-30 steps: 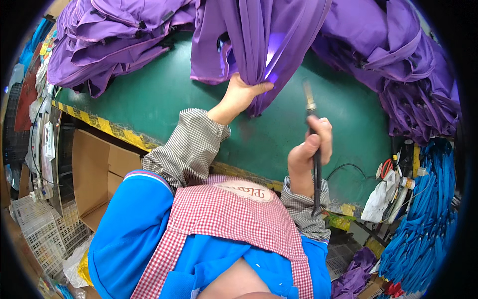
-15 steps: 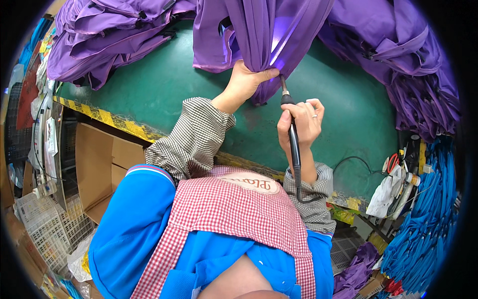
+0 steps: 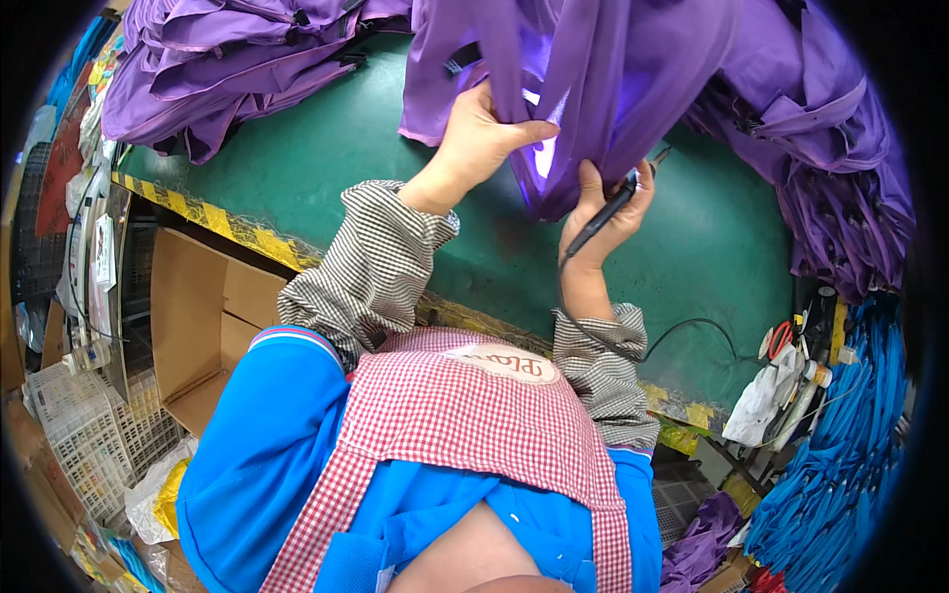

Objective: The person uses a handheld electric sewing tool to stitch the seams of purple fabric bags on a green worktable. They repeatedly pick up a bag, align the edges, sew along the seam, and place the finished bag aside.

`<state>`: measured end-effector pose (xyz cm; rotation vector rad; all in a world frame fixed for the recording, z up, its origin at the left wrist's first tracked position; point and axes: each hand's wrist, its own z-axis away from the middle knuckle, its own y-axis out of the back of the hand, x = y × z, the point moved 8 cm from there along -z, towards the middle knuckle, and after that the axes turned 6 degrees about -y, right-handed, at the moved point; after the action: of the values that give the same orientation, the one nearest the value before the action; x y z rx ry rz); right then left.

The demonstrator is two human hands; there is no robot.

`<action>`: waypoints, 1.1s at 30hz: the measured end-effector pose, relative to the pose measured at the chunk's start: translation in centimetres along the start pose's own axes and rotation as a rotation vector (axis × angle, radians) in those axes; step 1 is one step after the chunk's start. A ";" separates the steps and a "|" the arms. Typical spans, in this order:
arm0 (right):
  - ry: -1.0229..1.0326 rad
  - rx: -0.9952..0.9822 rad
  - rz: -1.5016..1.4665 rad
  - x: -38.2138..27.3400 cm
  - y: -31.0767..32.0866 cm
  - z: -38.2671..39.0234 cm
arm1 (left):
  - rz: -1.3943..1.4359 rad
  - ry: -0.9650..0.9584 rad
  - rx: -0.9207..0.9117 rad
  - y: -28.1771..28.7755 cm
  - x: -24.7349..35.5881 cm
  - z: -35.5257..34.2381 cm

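Observation:
A purple fabric piece hangs in folds over the green worktable, lit from within by a bright white-violet glow. My left hand is closed on its left fold, thumb laid across the cloth. On the opposite side, my right hand holds a soldering iron with a black handle. The iron's metal tip points up and right, apart from the fabric. My right thumb also presses against the fabric's lower right edge; whether the fingers behind pinch it is hidden.
Purple fabric heaps lie at the far left and right of the table. The iron's cord trails right, towards red-handled scissors. Blue straps hang at the right. A cardboard box sits at the lower left.
The iron has swung away from the fabric, its tip now up and right. My right hand has moved up to the cloth's edge. The folds have spread apart, showing more glow.

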<state>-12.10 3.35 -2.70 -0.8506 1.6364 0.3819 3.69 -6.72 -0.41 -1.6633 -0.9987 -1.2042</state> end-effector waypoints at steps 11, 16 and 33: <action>0.132 -0.028 0.201 -2.0 -1.0 -0.6 | 0.359 0.045 0.022 -1.9 -1.5 0.4; 0.099 -0.019 0.184 -1.5 -0.9 -0.7 | -0.009 -0.054 -0.052 -2.4 -0.2 -0.2; 0.777 -0.349 0.387 -10.8 2.4 3.9 | -0.127 -0.106 -0.132 -3.2 1.5 -1.4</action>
<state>-10.55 11.01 6.06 -1.0093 2.5228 0.6741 0.59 -6.78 1.87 -1.8055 -1.1252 -1.3003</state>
